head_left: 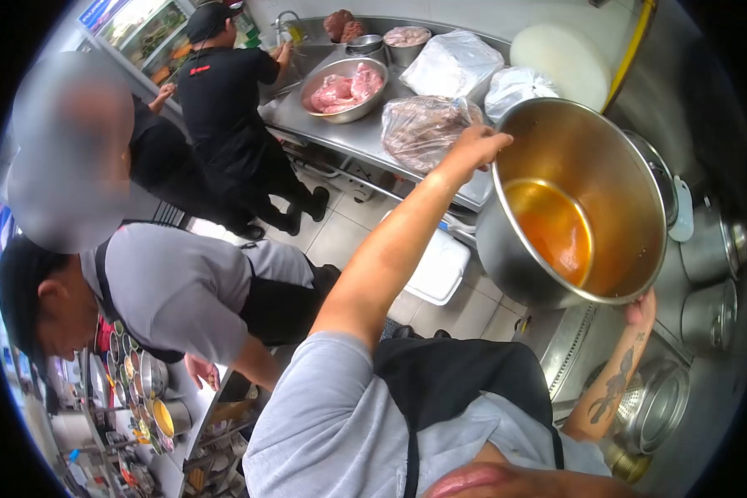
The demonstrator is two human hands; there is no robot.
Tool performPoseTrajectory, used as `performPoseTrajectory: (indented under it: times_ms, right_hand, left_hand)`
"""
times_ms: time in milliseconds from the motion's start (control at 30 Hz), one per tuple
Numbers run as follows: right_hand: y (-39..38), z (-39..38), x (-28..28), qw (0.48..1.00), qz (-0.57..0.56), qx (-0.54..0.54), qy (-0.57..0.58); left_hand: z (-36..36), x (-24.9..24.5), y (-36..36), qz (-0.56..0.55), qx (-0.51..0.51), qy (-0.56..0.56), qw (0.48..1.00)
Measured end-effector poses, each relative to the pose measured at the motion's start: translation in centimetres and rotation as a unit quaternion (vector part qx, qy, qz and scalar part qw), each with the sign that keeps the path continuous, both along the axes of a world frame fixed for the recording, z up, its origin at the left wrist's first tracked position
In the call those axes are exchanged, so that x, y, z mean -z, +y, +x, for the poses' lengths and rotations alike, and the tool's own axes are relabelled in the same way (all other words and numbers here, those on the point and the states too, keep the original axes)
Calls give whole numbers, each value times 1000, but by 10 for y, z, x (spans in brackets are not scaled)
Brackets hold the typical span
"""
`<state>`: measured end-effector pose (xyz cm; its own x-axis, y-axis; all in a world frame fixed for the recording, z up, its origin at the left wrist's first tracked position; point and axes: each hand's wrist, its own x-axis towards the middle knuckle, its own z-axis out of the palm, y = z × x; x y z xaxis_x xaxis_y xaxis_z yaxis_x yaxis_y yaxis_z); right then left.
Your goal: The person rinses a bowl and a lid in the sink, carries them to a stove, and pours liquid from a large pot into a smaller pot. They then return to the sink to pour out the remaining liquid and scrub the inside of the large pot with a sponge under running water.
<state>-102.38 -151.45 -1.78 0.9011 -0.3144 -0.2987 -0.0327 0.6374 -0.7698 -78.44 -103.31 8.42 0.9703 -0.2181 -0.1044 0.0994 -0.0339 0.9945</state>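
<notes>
A large steel stockpot (pixel 631 207) is tilted toward me, with orange-brown oily liquid (pixel 548 236) pooled inside. My left hand (pixel 480 148) grips its far-left rim, the arm stretched out. At the lower right rim, my right hand (pixel 642 309) holds the pot from beneath; most of its fingers are hidden behind the wall. Close by my left hand, a clear plastic bag of brownish meat (pixel 427 131) lies on the steel counter (pixel 353 143).
A bowl of raw meat (pixel 344 87) and white plastic bags (pixel 452 65) stand on the counter. Below is a white lidded container (pixel 438 267). Lidded pots (pixel 710 241) line the right. A co-worker in grey (pixel 170 286) bends at my left; others in black (pixel 224 108) stand by the sink.
</notes>
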Motion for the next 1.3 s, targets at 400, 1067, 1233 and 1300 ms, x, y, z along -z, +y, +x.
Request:
performPoseTrajectory:
  times_ms: [400,1067,1233,1300]
  right_hand:
    - [10,51,-28,994,-30,89,52]
    - [151,124,-182,977,-47,-171,-123]
    - [187,114,-226,959,-13,-241,-147]
    - [199,112,-236,951,-21,-259,-166]
  left_hand:
    - [2,6,12,25,-8,-43,999]
    - [-112,54,127,-57,-163,44,984]
    - [-144,42,161,-110,-163,70,978]
    - [-151,35,177,-132,-149,71,977]
